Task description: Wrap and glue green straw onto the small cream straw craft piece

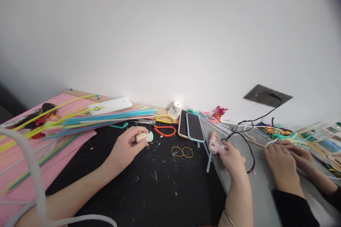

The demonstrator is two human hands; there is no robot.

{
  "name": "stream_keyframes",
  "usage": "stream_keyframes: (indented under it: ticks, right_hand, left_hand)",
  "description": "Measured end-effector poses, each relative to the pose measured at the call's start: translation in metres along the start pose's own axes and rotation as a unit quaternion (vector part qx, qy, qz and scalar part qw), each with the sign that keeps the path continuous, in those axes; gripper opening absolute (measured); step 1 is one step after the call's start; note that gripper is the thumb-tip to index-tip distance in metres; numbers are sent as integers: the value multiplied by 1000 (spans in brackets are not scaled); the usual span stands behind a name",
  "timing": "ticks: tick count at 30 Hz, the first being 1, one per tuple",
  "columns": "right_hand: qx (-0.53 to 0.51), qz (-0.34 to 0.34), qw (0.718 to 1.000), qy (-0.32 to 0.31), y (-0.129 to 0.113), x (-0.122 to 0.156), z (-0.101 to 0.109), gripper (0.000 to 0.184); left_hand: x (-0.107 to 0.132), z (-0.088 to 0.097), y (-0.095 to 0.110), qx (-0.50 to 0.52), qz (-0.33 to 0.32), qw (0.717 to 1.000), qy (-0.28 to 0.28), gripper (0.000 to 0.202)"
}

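Note:
My left hand [127, 147] rests on the black mat [149, 181] with its fingers closed round a small cream and mint-green craft piece [145, 137]. My right hand [232, 156] lies on the grey table [259, 184] and grips a pink glue gun [216, 144], whose black cord [246, 138] loops away toward the wall socket [267, 95]. A pale blue straw [209, 159] lies just below the gun.
Long coloured straws [87, 120] lie across pink paper [21, 156] at left. Two phones [191, 126], an orange loop [165, 131], rubber bands [182, 151] and a tape roll [175, 109] sit mid-table. Another person's hands [286, 158] work with strips at right.

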State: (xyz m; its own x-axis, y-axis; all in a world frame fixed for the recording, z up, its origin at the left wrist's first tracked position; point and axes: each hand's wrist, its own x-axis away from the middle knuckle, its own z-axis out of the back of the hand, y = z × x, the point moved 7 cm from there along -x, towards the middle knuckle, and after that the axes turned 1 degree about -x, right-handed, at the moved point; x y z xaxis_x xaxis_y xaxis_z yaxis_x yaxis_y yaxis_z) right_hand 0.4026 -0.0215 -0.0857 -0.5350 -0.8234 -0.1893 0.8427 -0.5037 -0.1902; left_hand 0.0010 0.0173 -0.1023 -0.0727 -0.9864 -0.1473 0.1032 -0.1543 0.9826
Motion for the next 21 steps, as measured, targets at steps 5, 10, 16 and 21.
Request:
stream_keyframes:
  ticks: [5,10,16,21]
  right_hand:
    - [-114,-22,986,117,-31,19,48,38]
    - [-403,160,901,-9,-135,65,58,33]
    - [-409,301,829,-234,-220,112,10,52]
    - [-508,252,757,-324,-225,118,-21,28]
  left_hand:
    - [1,-1,3,13,5,1000,-9,17]
    - [3,-6,7,39,12,999,-30,15]
    - [5,-11,5,75,65,993,-62,20]
    - [8,-19,0,120,86,984,-99,19]
